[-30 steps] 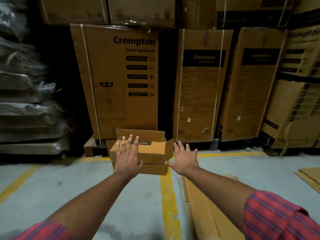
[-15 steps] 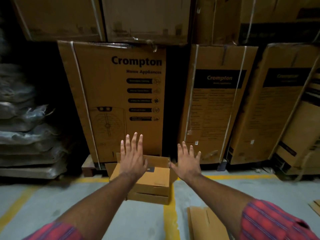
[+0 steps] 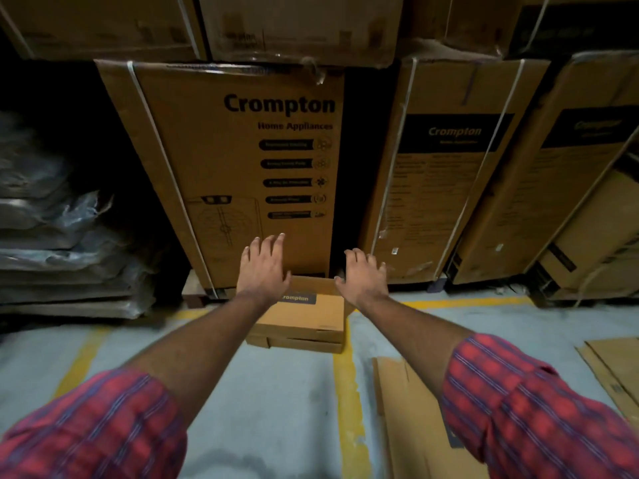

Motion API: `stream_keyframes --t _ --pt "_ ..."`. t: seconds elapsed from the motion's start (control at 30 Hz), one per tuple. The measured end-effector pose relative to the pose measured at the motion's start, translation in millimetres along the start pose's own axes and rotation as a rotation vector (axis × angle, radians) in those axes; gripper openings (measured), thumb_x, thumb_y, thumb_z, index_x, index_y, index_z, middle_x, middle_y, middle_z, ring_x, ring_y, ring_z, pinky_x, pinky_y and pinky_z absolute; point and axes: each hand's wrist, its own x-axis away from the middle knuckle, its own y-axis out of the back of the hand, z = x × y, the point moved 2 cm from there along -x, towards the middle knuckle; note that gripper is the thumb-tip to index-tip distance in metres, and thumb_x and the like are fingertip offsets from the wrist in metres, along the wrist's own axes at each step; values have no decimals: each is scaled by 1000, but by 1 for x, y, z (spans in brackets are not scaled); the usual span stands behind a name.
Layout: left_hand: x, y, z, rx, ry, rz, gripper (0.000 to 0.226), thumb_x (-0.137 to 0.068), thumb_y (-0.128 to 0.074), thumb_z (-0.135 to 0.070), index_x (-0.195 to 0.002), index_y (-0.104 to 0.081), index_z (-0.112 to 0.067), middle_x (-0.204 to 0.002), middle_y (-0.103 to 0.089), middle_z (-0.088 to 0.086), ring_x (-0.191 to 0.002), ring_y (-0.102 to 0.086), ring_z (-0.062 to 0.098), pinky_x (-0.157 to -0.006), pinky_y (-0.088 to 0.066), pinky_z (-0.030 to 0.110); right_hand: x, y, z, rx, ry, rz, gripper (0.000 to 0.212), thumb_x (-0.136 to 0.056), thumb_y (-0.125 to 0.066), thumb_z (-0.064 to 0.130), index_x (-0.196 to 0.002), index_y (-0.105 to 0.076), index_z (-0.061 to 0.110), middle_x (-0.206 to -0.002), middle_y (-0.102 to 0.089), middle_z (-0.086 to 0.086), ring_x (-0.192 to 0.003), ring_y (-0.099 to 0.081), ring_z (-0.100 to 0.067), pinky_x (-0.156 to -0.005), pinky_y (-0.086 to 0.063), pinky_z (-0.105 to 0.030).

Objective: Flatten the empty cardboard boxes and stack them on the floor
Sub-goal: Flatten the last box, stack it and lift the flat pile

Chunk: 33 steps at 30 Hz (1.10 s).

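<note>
So the left hand [image 3: 262,269] and right hand [image 3: 363,276] reach toward the small box [image 3: 304,321] at 12 o'clock, fingers [image 3: 276,243] spread, grasping nothing.

A grey concrete floor [image 3: 276,392] is filling the lower half of the frame, with yellow painted lines [image 3: 348,392] running across it. Tall strapped cartons [image 3: 242,167] printed "Crompton" are standing in a row across the middle, with more cartons [image 3: 297,25] sitting on top. Plastic-wrapped bundles [image 3: 62,243] are lying stacked at the left. Dim light is leaving the upper left dark.
</note>
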Motion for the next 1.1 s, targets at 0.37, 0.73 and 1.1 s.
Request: stream_keyframes --t 0.37,0.73,1.1 --pt "-125 -123 4 5 -7 229 87 -102 -52 -54 -168 -6 -19 -173 -23 9 -160 -18 33 -130 -21 50 -161 -120 -26 75 -42 223 73 -94 -59 59 -151 -39 18 -152 -47 -9 -138 -46 -35 -110 -41 -54" --pt "-218 -300 18 68 56 445 75 -101 -53 -50 -163 -22 -20 -163 -38 6 -151 -32 29 -127 -27 45 -316 -307 -48 94 -64 502 75 -97 -63 50 -156 -34 13 -157 -46 -13 -141 -47 -37 -110 -42 -52" --pt "-253 -498 49 108 79 484 78 -100 -54 -49 -164 -20 -20 -166 -34 7 -155 -27 30 -128 -25 46 -437 -485 -44 156 30 449 76 -94 -68 40 -156 -32 13 -163 -31 -12 -146 -35 -38 -115 -38 -51"
